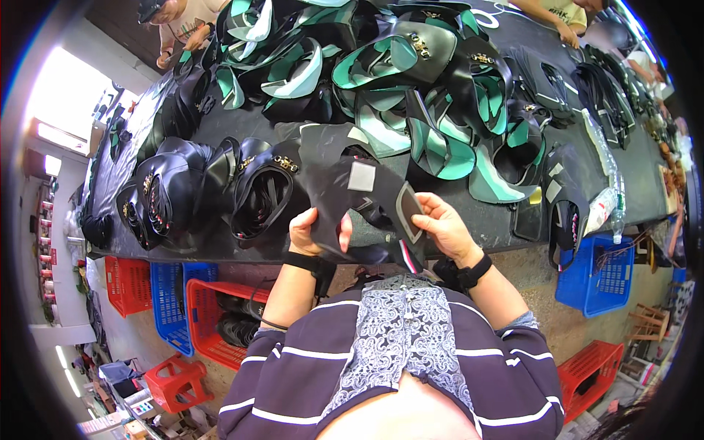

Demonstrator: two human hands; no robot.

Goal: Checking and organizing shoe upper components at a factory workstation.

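A flat black shoe upper (330,163) with a pale square patch is held between my two hands at the table's near edge. My left hand (308,232) grips its left side, with fingers partly hidden behind the opening. My right hand (446,229) pinches its right end, where a grey-edged strip and a pink-and-white edge show. Left of my hands stand nested bundles of glossy black uppers (176,176) with gold-coloured metal ornaments. Just beyond lie many loose black uppers with green lining (440,147).
The dark table (484,213) holds more uppers in flat stacks (539,81) on the right, near a clear plastic bottle (618,220). Red (198,315) and blue (165,308) crates sit below its left edge, a blue crate (598,279) below its right. Other people (183,29) work across it.
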